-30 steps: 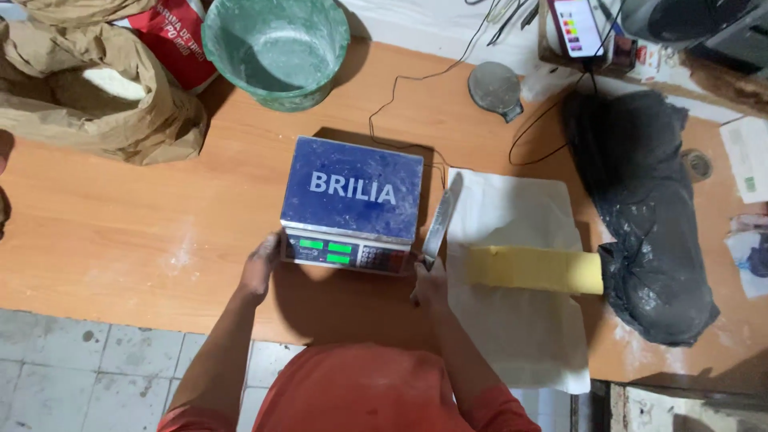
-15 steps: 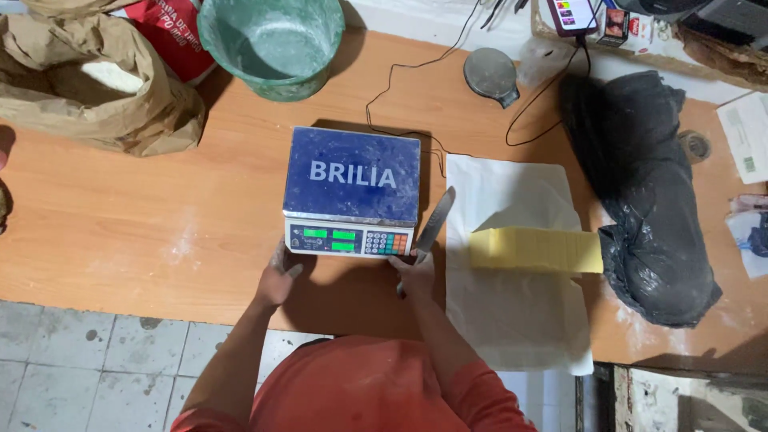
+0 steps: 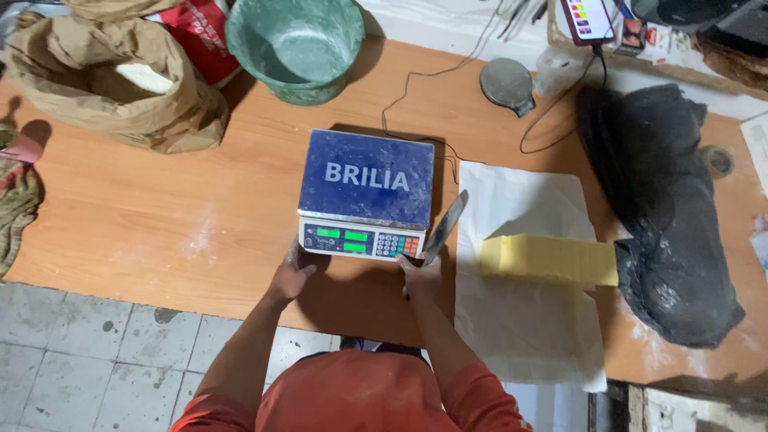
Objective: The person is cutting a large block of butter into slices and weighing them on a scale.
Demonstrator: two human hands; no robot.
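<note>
A digital scale with a blue weighing top and a green-lit display stands in the middle of the wooden table. My left hand touches its front left corner. My right hand is at its front right corner and grips a knife whose blade points away from me along the scale's right side. To the right, a long yellow block lies on a white sheet.
A green bowl and a brown paper sack with white powder sit at the back left. A black plastic bag lies at the right. A small round grey disc and cables are at the back. Tiled floor lies below the table's near edge.
The scale with both hands sits slightly nearer the table's front edge than a second ago. The knife stays in my right hand. The view has shifted a little.
</note>
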